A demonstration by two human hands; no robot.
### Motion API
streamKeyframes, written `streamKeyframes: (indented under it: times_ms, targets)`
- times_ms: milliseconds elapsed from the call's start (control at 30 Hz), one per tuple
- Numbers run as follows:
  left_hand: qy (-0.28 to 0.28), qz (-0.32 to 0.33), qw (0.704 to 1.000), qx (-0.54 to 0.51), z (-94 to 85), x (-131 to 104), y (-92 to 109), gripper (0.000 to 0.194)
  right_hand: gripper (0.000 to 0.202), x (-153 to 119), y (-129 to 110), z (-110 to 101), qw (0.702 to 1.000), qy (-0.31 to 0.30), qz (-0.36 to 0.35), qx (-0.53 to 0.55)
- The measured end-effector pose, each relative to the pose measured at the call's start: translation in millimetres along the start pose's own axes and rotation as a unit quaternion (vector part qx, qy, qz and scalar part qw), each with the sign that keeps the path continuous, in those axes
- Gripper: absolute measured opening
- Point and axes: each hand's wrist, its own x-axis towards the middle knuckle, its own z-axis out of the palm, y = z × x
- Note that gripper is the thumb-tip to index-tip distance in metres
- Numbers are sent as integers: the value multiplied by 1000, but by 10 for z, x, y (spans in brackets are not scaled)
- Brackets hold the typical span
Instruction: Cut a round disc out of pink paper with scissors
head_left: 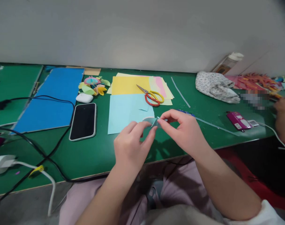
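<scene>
Both hands meet over the front of the green table, around a small piece of light blue paper [152, 121]. My left hand [132, 142] pinches it between thumb and forefinger. At its right end my right hand [183, 128] closes thumb and forefinger on the same piece; the exact contact is partly hidden. Just behind lies a light blue sheet [123, 109] with a small blue scrap [144, 109] on it. Scissors [150, 94] with red and yellow handles rest on the stacked paper, blades pointing back left.
To the left are a phone [83, 122], a white case [84, 98], paper flowers [94, 85], a blue board [51, 97] and black cables [48, 156]. To the right are clear strips [180, 92], a patterned cloth bag [216, 87], a purple device [238, 120] and another person's hand [284, 120].
</scene>
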Motion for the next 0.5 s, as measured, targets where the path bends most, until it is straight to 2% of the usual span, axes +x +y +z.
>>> streamKeyframes:
  times_ms: [133, 200, 367, 500]
  targets:
    - [58, -2, 998, -25, 57, -2, -45, 8, 11, -18, 23, 19, 999, -19, 22, 35]
    - [63, -6, 997, -50, 70, -3, -68, 6, 13, -15, 22, 28, 998, -26, 29, 45]
    - [13, -56, 991, -125, 62, 1, -70, 6, 15, 11, 19, 3, 993, -35, 61, 95]
    - [-23, -130, 976, -173, 67, 28, -106, 8, 18, 35, 281, 14, 986, 10, 112, 122]
